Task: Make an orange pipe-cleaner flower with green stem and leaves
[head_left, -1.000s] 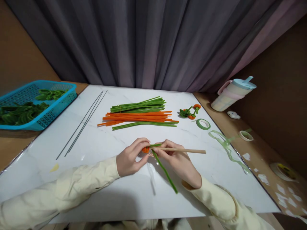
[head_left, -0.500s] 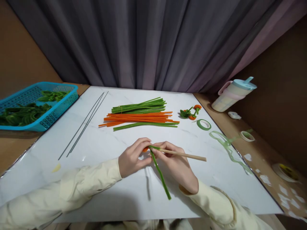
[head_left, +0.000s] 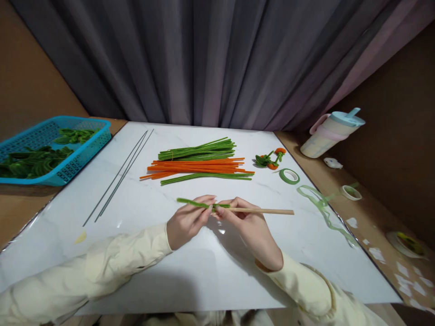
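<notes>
My left hand [head_left: 190, 222] is closed, pinching a green pipe cleaner [head_left: 192, 202] whose free end points up and left over the fingers. Meeting it fingertip to fingertip, my right hand [head_left: 251, 226] is closed on a thin wooden stick [head_left: 265, 211], which sticks out to the right. Green fuzzy material lies along the stick's left end between the hands; how it is wound there is partly hidden by the fingers. Beyond the hands lie a bundle of green pipe cleaners [head_left: 197, 150], a row of orange pipe cleaners [head_left: 195, 166] and a few more green ones [head_left: 207, 177].
Thin dark wires [head_left: 124, 176] lie at left, near a blue basket [head_left: 63, 172] of green fuzzy pieces. At right are small orange-and-green pieces [head_left: 273, 166], green tape [head_left: 289, 181], a loose green strip [head_left: 326, 215], a tumbler [head_left: 324, 140] and white scraps [head_left: 376, 254].
The green pipe cleaner's free end has swung from hanging down toward me to pointing left over my left hand. The stick has tilted to nearly level. An orange bit is now hidden.
</notes>
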A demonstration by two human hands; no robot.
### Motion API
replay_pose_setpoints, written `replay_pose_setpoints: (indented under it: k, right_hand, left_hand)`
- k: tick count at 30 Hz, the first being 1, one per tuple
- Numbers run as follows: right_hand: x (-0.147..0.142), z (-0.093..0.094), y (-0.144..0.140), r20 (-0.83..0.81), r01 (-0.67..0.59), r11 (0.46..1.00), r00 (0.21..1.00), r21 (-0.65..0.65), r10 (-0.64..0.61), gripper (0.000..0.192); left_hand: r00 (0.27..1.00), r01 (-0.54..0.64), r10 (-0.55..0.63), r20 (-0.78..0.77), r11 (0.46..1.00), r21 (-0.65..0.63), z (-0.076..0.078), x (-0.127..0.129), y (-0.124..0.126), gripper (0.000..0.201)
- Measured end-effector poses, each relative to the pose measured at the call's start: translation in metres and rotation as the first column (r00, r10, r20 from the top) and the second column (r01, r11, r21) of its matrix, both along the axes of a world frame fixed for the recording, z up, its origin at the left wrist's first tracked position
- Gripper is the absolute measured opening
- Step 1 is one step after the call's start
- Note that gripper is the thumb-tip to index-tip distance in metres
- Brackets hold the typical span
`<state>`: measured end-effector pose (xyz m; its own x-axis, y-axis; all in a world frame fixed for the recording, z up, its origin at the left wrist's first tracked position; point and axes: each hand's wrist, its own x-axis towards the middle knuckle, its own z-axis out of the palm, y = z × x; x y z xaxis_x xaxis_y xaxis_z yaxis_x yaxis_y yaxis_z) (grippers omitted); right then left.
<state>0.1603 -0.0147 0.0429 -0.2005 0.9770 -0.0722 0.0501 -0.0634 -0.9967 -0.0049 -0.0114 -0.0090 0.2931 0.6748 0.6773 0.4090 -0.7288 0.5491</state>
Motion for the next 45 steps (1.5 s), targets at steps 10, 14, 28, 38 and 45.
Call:
replay_pose_setpoints:
  k: [10,14,28,38,45]
  right_hand:
    - [0.002,-0.001,0.000,0.013,-0.139,0.990,0.990,-0.005,0.139,0.023]
    - [0.003,-0.004,0.001,0.119,-0.134,0.987,0.985,0.090,0.123,0.022]
    - [0.002,-0.005,0.001,0.080,-0.026,0.999,0.997,0.043,0.022,0.025]
    - [0.000,-0.005,0.001,0.074,-0.043,0.998,0.996,0.039,0.040,0.021]
    - [0.000,-0.003,-0.003,0.234,-0.110,0.961,0.971,0.254,0.049,0.017]
  left_hand:
    - [0.998,-0.037,0.036,-0.049,0.999,-0.021,0.004,0.001,-0.002,0.022]
    - [0.998,-0.069,0.070,0.003,0.990,-0.125,0.007,0.002,-0.001,0.020]
    - [0.946,0.100,0.105,0.308,0.806,-0.583,0.013,0.007,0.001,0.024]
    - [0.981,-0.070,0.142,0.132,0.895,-0.441,0.011,0.006,0.001,0.024]
    - [0.985,-0.096,0.142,0.093,0.917,-0.387,0.009,0.004,0.000,0.022]
